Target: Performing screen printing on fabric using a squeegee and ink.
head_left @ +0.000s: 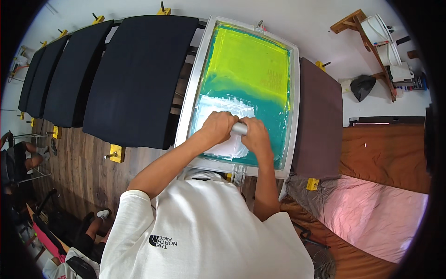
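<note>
Both of my hands grip a squeegee, its grey metal handle [239, 129] showing between them. My left hand [219, 127] closes on its left part and my right hand [256, 137] wraps its right end. They are over the lower half of a screen printing frame [191, 95] with a silvery metal rim. White ink [227, 150] is smeared across the mesh around and below my hands. The mesh is teal [268, 116] beside my right hand and yellow-green [246, 53] toward the far end. My hands hide the squeegee's blade.
Several dark cloth-covered boards [139, 79] stand in a row to the left, with yellow clamps [116, 153] at their ends. A brownish board [320, 121] adjoins the frame's right side. A wooden shelf [371, 46] holds white tubs. People sit at lower left; a fan [324, 264] stands lower right.
</note>
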Tool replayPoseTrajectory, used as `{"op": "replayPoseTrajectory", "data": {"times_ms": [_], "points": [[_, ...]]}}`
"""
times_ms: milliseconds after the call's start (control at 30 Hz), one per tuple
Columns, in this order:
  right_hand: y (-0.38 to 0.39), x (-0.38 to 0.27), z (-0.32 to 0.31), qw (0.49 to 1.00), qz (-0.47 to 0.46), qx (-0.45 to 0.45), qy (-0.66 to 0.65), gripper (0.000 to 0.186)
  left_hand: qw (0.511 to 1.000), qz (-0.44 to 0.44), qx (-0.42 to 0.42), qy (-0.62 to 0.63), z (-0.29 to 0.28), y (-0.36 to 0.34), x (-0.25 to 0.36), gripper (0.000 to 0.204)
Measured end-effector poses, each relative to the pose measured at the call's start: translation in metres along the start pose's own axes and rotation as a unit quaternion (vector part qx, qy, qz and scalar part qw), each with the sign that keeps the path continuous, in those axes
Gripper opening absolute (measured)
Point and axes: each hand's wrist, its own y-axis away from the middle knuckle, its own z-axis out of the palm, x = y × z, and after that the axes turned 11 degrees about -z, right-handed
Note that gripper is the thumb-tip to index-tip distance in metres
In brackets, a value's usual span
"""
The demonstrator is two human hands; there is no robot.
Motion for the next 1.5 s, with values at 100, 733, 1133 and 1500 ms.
{"op": "replayPoseTrajectory", "data": {"times_ms": [100, 733, 1133, 1500], "points": [[0.021, -0.006, 0.006, 1.000, -0.013, -0.003, -0.020, 0.041, 1.000, 0.002, -0.025, -0.006, 0.004, 0.020, 0.005, 0.041], [-0.040, -0.025, -0.004, 0.996, -0.016, -0.090, -0.021, 0.035, 0.998, -0.040, 0.012, 0.042, -0.024, 0.012, -0.027, 0.034], [0.066, -0.064, 0.007, 0.993, -0.018, -0.063, -0.103, 0.044, 0.997, -0.020, -0.063, 0.038, -0.014, 0.108, 0.012, 0.050], [-0.022, -0.008, 0.000, 0.998, -0.046, -0.028, -0.009, 0.034, 0.998, -0.023, 0.032, 0.048, -0.016, 0.009, -0.010, 0.033]]}}
